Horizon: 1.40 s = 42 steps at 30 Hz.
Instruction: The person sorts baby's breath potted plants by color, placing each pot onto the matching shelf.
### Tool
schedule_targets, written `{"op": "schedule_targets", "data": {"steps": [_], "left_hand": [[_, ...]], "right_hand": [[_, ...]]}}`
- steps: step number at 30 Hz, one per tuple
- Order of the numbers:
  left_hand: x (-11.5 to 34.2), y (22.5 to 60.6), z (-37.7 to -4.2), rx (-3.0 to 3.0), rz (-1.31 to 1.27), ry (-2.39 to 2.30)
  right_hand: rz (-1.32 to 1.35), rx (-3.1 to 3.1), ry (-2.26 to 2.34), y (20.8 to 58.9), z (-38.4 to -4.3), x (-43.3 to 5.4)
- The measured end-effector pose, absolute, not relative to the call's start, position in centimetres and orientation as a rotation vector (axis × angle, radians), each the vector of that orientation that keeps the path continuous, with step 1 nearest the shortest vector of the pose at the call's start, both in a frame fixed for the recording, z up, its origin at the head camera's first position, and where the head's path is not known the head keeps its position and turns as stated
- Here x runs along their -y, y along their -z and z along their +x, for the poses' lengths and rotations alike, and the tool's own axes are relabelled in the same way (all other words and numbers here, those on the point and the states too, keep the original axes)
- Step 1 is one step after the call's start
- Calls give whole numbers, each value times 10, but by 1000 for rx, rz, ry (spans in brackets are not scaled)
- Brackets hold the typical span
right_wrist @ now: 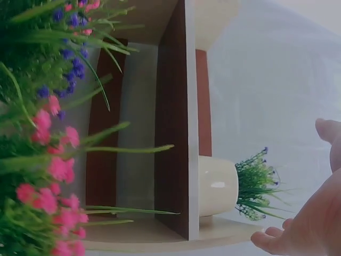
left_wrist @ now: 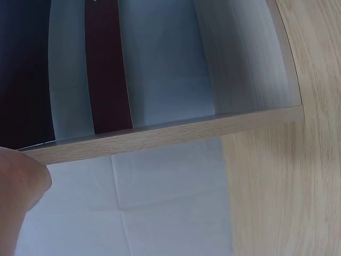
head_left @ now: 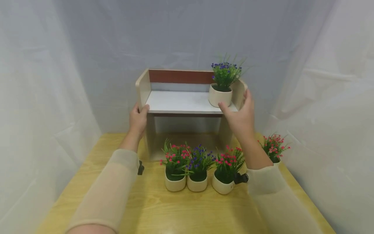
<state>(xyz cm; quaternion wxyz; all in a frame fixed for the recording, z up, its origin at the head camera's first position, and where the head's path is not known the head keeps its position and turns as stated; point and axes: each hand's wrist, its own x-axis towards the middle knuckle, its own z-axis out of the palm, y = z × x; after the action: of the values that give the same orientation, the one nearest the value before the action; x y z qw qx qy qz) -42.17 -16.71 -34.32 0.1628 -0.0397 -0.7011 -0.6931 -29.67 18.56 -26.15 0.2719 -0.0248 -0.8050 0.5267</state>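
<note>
A small wooden shelf unit [head_left: 181,101] with a white upper board stands on the table. My left hand [head_left: 138,120] grips its left side panel [left_wrist: 160,136], thumb at the front edge by the upper board. On the right end of that board sits a white pot with purple flowers [head_left: 220,94], upright against the right panel. My right hand [head_left: 242,117] is spread beside it, thumb in front of the pot and fingers by the right panel. The right wrist view shows this hand [right_wrist: 311,213] apart from the pot [right_wrist: 217,186].
Before the shelf stand a pink-flowered pot [head_left: 175,183], a purple-flowered pot [head_left: 197,184] and another pink-flowered pot [head_left: 222,186], in a row. One more pink-flowered plant [head_left: 274,148] is beyond my right forearm. White sheeting [head_left: 327,81] hangs around the wooden table [head_left: 181,214].
</note>
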Motion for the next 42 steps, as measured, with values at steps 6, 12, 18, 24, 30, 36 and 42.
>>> {"op": "schedule_targets", "data": {"steps": [6, 12, 18, 24, 30, 36, 42], "left_hand": [[167, 346, -425, 1987, -124, 1983], [165, 347, -426, 1995, -123, 1958], [165, 347, -424, 2007, -126, 1944], [165, 346, -424, 2008, -121, 1944], [165, 345, -423, 2001, -121, 1955], [164, 345, -423, 1988, -121, 1973], [164, 345, -423, 1981, -124, 1984]], "right_hand": [[-118, 2145, -1439, 275, -280, -189], [-168, 2119, -1508, 284, -265, -200], [-146, 2083, -1557, 301, -255, -215], [-194, 2095, -1528, 321, -251, -234], [-251, 2131, -1541, 346, -246, -252], [-359, 2202, -1616, 368, -241, -268], [-421, 2375, -1669, 396, -236, -282]]}}
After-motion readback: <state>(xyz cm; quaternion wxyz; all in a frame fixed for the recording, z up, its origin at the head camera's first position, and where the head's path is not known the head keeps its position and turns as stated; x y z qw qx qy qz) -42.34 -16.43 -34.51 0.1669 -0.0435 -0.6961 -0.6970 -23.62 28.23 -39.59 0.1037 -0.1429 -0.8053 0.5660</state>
